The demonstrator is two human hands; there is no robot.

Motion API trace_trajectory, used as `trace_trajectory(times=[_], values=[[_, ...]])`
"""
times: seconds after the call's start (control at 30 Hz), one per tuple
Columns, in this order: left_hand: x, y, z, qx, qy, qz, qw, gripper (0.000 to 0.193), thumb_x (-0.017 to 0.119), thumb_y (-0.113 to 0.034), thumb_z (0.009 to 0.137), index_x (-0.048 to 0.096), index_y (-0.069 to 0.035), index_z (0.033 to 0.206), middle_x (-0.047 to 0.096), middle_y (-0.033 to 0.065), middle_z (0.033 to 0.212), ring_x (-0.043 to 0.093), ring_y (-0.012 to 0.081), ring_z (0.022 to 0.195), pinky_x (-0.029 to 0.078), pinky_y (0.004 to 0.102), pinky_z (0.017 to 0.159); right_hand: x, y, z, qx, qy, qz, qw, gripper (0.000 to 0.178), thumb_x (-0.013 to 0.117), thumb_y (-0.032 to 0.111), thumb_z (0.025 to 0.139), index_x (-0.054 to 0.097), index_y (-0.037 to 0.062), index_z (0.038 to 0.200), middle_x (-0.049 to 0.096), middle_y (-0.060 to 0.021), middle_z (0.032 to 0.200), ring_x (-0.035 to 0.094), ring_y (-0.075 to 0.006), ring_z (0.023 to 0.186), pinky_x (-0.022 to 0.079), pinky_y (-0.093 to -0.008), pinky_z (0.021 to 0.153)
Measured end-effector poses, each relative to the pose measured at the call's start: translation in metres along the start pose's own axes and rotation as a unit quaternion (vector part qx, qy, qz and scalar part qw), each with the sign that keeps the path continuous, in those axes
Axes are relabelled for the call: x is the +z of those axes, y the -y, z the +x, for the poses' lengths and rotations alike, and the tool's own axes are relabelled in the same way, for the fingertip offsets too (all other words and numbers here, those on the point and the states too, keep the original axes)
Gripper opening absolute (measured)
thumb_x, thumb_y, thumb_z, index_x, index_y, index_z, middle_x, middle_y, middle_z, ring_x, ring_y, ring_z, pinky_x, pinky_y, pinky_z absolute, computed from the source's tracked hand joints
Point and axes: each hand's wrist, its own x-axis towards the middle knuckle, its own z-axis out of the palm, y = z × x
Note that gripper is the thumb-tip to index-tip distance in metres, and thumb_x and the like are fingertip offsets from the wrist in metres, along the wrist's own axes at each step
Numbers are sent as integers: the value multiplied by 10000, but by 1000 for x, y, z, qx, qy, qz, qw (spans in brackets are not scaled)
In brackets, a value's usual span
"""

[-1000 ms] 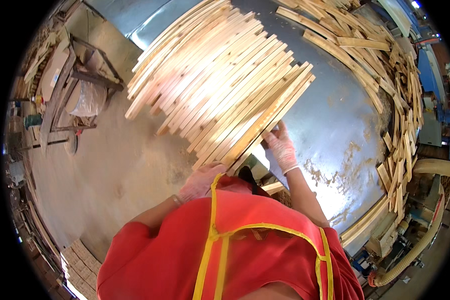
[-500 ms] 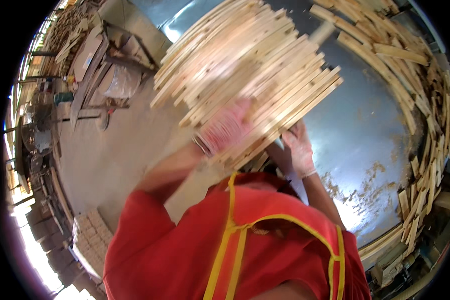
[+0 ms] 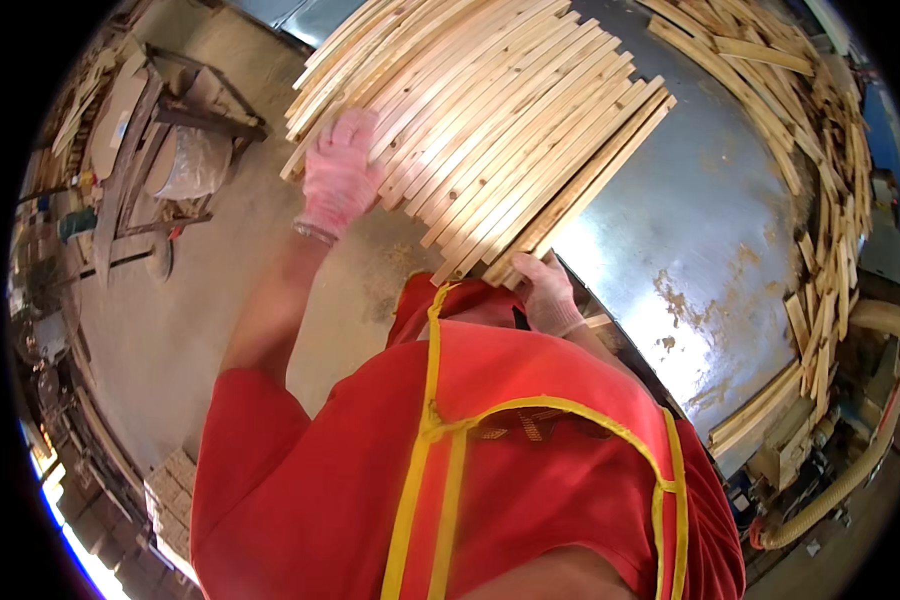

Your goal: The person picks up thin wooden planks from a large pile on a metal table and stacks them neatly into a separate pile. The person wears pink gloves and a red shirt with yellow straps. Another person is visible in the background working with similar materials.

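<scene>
A broad layer of pale wooden strips [image 3: 510, 120] lies side by side on the metal tabletop, their near ends uneven. My left hand [image 3: 342, 175], in a pinkish work glove, is at the near ends of the strips on the left side, fingers bent over them. My right hand [image 3: 548, 292], also gloved, grips the near end of the rightmost wooden strip [image 3: 600, 195] with the thumb on top; its other fingers are partly hidden. A narrow dark gap separates this right edge from the rest of the layer.
The shiny metal table [image 3: 660, 220] carries sawdust patches on its right. Piled wood offcuts [image 3: 820, 200] line its far and right edges. A wooden stand with a plastic bag [image 3: 190, 165] is on the floor at left. A ridged hose [image 3: 850, 490] lies at lower right.
My left hand has moved left, from over the strips' near middle to their left ends. The right hand has shifted left and nearer. A gap now shows beside the right edge.
</scene>
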Motion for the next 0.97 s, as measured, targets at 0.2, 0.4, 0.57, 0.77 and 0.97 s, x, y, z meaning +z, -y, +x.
trace_trajectory(times=[0.2, 0.4, 0.57, 0.77, 0.97], values=[[-29, -72, -25, 129, 41, -200, 970, 729, 755, -299, 870, 528, -95, 1532, 484, 147, 1562, 470, 341, 1439, 402, 473, 1194, -32, 32, -58, -149, -8, 169, 974, 571, 750, 395, 949, 578, 23, 1346, 713, -148, 1150, 721, -333, 1024, 606, -534, 904], [-45, -141, 8, 275, -69, -135, 949, 736, 742, -297, 810, 552, -129, 1501, 462, 120, 1554, 411, 345, 1459, 345, 561, 1226, -39, 48, -143, -203, 2, 16, 979, 697, 786, 464, 913, 518, 28, 1386, 653, -141, 1125, 687, -275, 996, 600, -426, 860], [-84, -175, 78, 479, -224, -144, 837, 491, 652, -196, 890, 613, -137, 1376, 592, 89, 1371, 528, 296, 1349, 464, 540, 1129, -51, 65, -174, -99, 96, 1, 990, 749, 814, 379, 859, 518, 27, 1450, 663, -171, 1303, 713, -277, 1048, 607, -390, 871], [-136, -163, 144, 260, 314, 72, 911, 391, 747, -349, 841, 642, -97, 1121, 690, 130, 1139, 701, 210, 990, 575, 432, 864, -106, 65, -129, -184, -95, -119, 971, 673, 736, 409, 988, 476, 29, 1478, 667, -123, 1184, 694, -228, 959, 593, -368, 801], [-25, -79, 163, -44, 92, 61, 993, 749, 761, -506, 857, 524, -138, 1465, 728, 113, 1133, 739, 254, 1017, 580, 458, 897, -88, 65, -34, -5, -162, -403, 901, 986, 755, 351, 965, 159, 70, 1698, 647, -231, 1402, 680, -394, 1232, 556, -431, 1005]])
